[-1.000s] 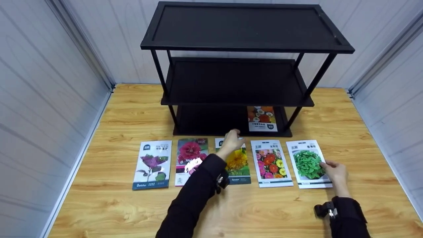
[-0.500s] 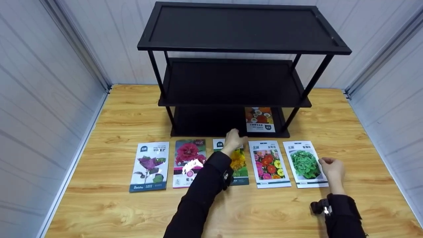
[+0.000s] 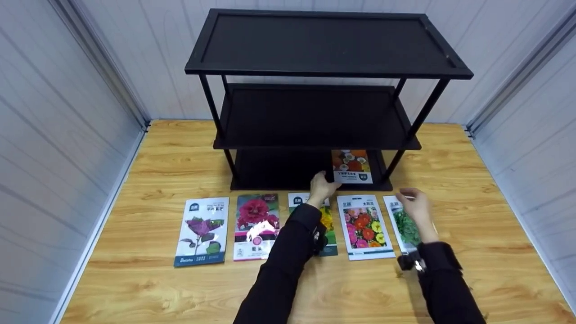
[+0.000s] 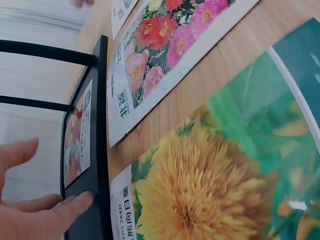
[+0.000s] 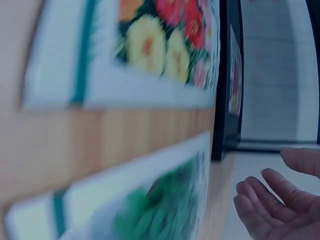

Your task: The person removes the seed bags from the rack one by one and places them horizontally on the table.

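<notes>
In the head view my left hand [image 3: 323,189] is at the front edge of the bottom shelf, over the top of the sunflower-like seed packet [image 4: 190,185]. Its fingers are extended, thumb apart, and grip nothing; the left wrist view has fingertips right at the shelf rim. An orange-flower seed packet [image 3: 352,167] lies on that shelf just beyond the hand. My right hand [image 3: 417,209] hovers over the upper part of the green-leaf seed packet [image 3: 403,227]. The right wrist view shows its fingers loosely bent, thumb apart, and nothing held.
A black three-tier rack [image 3: 315,112] stands behind the packets. Also in the row on the wooden table [image 3: 148,288] lie a purple-flower packet [image 3: 202,231], a pink-flower packet [image 3: 255,220] and a red-and-yellow flower packet [image 3: 365,227]. Pale panels [image 3: 90,112] enclose the table.
My right hand has left the green-leaf packet's right edge and moved up and left over its top. The left hand has shifted slightly toward the orange-flower packet. The packets lie as before.
</notes>
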